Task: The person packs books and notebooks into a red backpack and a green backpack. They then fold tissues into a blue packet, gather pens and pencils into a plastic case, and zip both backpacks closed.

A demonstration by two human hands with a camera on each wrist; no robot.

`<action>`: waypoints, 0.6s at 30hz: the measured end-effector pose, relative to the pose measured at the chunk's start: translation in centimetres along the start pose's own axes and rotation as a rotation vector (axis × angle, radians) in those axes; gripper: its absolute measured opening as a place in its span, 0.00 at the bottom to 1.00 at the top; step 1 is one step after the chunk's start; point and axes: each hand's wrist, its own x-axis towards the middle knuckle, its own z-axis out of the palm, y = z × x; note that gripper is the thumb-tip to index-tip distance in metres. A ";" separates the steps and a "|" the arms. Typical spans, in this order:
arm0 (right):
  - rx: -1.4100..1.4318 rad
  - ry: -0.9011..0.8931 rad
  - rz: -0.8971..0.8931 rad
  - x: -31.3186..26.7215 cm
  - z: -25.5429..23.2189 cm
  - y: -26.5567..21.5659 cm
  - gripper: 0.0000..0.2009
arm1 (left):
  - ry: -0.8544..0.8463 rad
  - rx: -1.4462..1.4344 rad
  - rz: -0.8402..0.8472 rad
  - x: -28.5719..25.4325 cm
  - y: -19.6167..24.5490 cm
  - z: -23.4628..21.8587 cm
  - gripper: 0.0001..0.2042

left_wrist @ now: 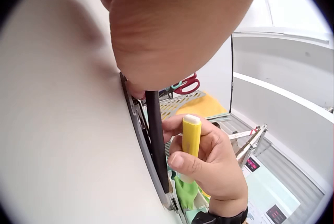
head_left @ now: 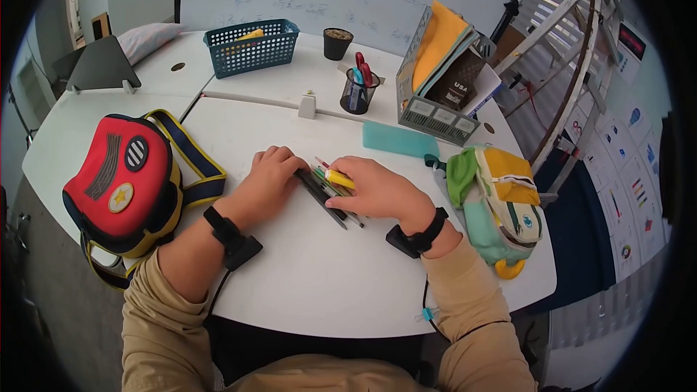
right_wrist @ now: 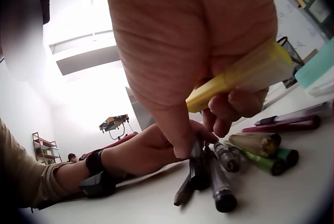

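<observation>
My right hand (head_left: 374, 189) holds a yellow highlighter (head_left: 339, 178) between thumb and curled fingers, above a loose bundle of pens. Over the left end of that bundle, my left hand (head_left: 274, 174) grips a black pen (left_wrist: 156, 135), its fingertips partly hidden behind the palm in the left wrist view. Several more pens lie side by side under the hands: a clear-barrelled pen with a black end (right_wrist: 223, 195), a green pen (right_wrist: 261, 161) and a dark pink pen (right_wrist: 287, 125). The right thumb comes down close by the black pens.
A red backpack (head_left: 120, 174) lies left, a green and yellow backpack (head_left: 501, 199) right. Behind are a turquoise case (head_left: 399, 139), a mesh pen cup (head_left: 356, 98) with scissors, a file box (head_left: 435, 117), a plant pot (head_left: 337, 46) and a teal basket (head_left: 254, 58).
</observation>
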 end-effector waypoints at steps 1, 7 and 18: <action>-0.017 0.015 -0.016 -0.1 0.0 0.0 0.26 | 0.013 0.001 0.036 0.0 0.0 -0.4 0.21; 0.018 0.042 -0.008 0.1 0.1 -0.1 0.24 | 0.093 -0.079 0.075 0.5 0.9 -1.5 0.15; -0.091 0.074 0.188 -1.6 -2.8 -3.6 0.15 | 0.241 -0.314 0.090 0.7 3.2 -0.9 0.20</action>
